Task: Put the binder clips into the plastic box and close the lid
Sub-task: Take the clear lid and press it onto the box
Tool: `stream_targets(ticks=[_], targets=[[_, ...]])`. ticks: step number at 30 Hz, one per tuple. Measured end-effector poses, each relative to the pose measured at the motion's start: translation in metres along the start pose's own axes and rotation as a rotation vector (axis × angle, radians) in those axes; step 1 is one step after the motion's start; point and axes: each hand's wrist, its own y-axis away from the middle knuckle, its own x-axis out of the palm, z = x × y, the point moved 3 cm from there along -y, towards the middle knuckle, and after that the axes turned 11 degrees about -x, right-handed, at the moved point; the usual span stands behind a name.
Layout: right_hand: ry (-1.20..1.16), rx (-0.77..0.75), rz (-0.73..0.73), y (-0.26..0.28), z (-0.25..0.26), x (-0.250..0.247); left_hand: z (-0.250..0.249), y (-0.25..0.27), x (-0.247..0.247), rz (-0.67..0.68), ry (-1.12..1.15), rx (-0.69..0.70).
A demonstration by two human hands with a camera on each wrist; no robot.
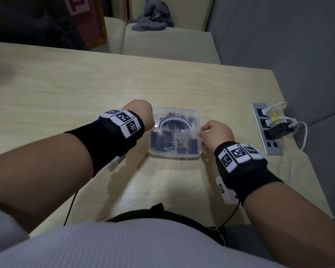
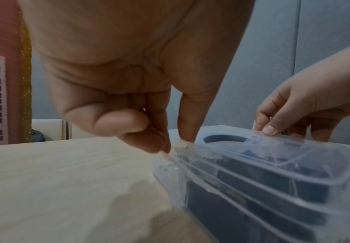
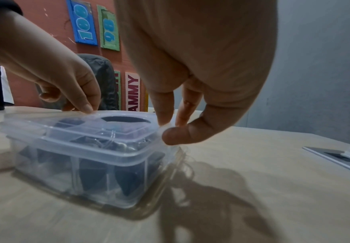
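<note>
At the centre of the head view both hands work the clear lid [image 1: 177, 120]: the left hand [image 1: 142, 113] has its grip pinched together on the lid's left edge, thumb and fingertips [image 2: 159, 144] curled onto the rim, and the right hand [image 1: 216, 132] pinches the right edge between thumb and fingers [image 3: 165, 115]. The lid lies on top of the transparent plastic box [image 1: 174, 153], which stands on the light wooden desk [image 1: 85, 89] with black binder clips [image 3: 95, 174] inside. A socket strip [image 1: 267, 130] with plugs sits at the right of the frame.
</note>
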Motion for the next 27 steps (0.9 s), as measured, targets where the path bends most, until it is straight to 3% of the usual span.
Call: stream_targets(ticks=[10, 16, 21, 27], targets=[[0.171, -0.004, 0.06, -0.007, 0.011, -0.002, 0.002, -0.004, -0.003, 0.026, -0.011, -0.008], [0.076, 0.098, 0.047, -0.009, 0.009, -0.001, 0.004, -0.005, -0.002, 0.053, 0.109, -0.068], [0.188, 0.118, 0.138, -0.01, 0.012, 0.001, 0.009, -0.006, 0.007, 0.288, 0.283, -0.138], [0.325, 0.065, 0.131, -0.012, 0.024, -0.001, 0.002, -0.015, 0.011, 0.178, 0.102, -0.15]])
